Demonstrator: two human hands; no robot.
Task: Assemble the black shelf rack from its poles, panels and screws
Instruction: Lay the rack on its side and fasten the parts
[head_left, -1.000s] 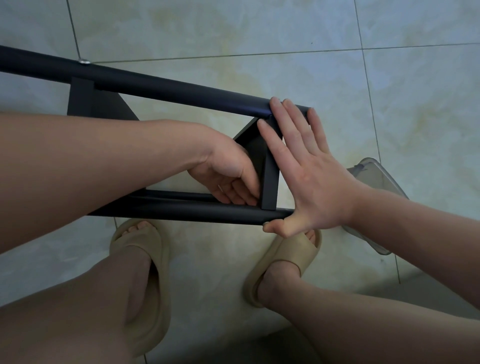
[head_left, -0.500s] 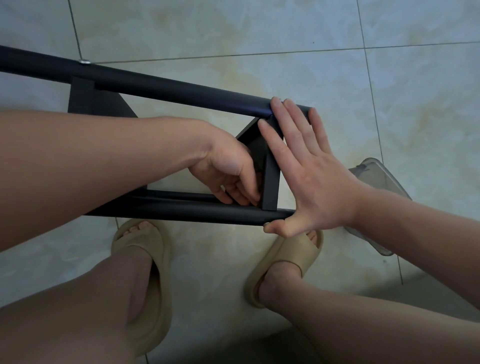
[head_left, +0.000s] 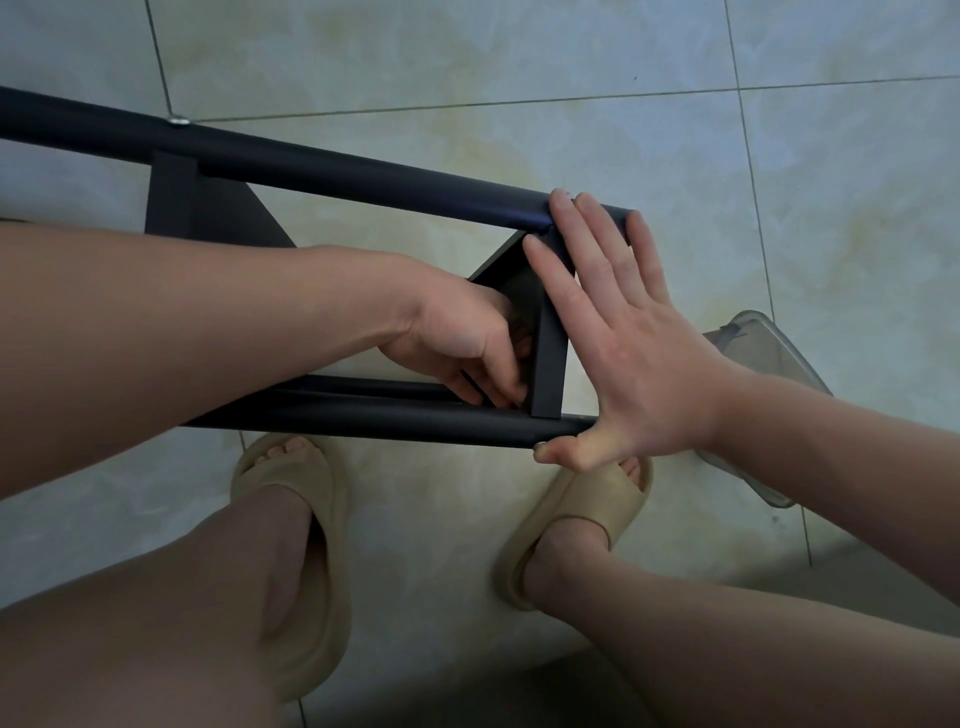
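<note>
**Left fingers shift at the panel's lower corner**

Only the left hand (head_left: 457, 338) has moved: its wrist has turned a little and its curled fingers sit closer into the corner where the end panel (head_left: 548, 374) meets the near pole (head_left: 363, 422). Whether they pinch anything cannot be told. The black shelf rack (head_left: 441, 195) lies on its side on the tiled floor (head_left: 467, 62). Its far pole (head_left: 291, 162) carries a silver screw (head_left: 180, 121) above a second panel (head_left: 174, 200). The right hand (head_left: 634, 353) stays flat, fingers straight across the end panel and far pole, thumb under the near pole's tip. Beige sandals (head_left: 324, 486) stand just below. A clear plastic container (head_left: 769, 358) lies behind the right wrist.
</note>
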